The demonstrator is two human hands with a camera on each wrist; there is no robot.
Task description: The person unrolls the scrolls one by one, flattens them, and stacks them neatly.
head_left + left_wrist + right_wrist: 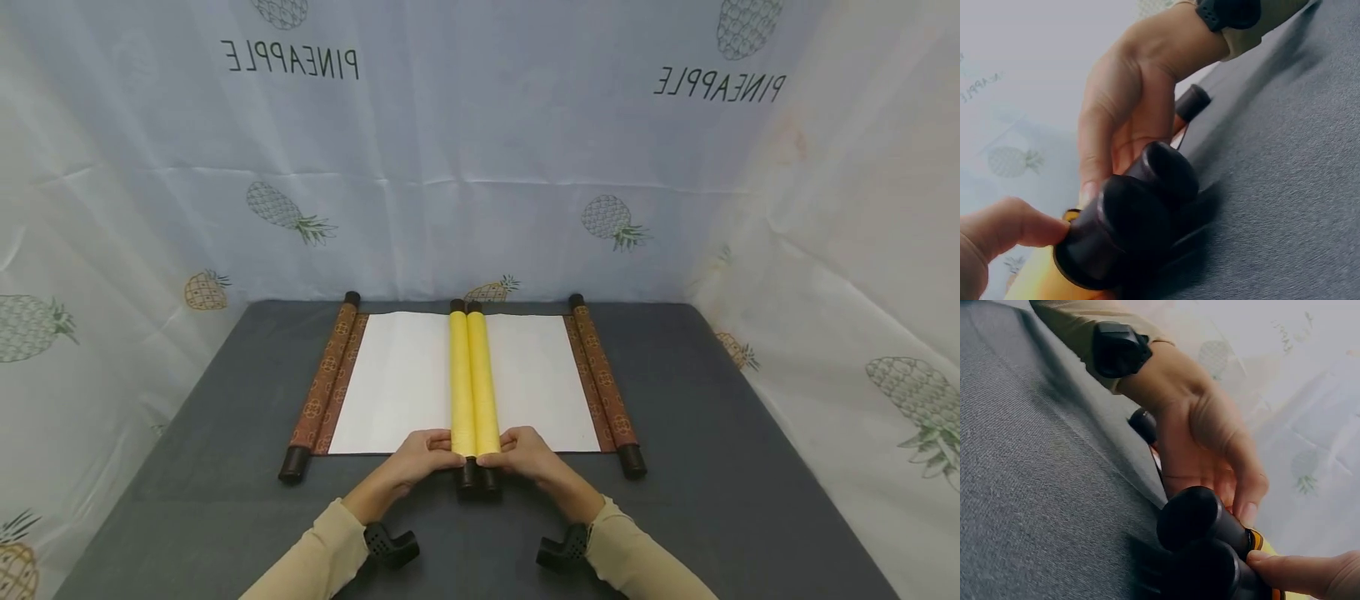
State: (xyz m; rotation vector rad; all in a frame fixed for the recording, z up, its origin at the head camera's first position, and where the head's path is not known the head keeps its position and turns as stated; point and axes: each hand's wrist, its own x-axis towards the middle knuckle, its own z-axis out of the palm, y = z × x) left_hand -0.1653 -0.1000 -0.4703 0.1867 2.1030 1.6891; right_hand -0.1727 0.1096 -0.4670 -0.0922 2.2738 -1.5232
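Two scrolls lie side by side on a dark table, partly unrolled. White paper (405,375) spans between a brown patterned roll (324,383) and the left yellow roll (461,375). The other paper (536,375) joins the right yellow roll (483,375) to another brown roll (606,379). Both yellow rolls touch along the middle. My left hand (423,457) holds the left yellow roll near its black end knob (1088,244), thumb on top. My right hand (531,455) grips the right yellow roll beside its knob (1191,519). Most fingertips are hidden behind or under the rolls.
The dark table cloth (712,467) extends on both sides of the scrolls. A white curtain (480,125) with pineapple prints hangs behind the table's far edge and along both sides. Black wrist devices (392,547) sit at both cuffs.
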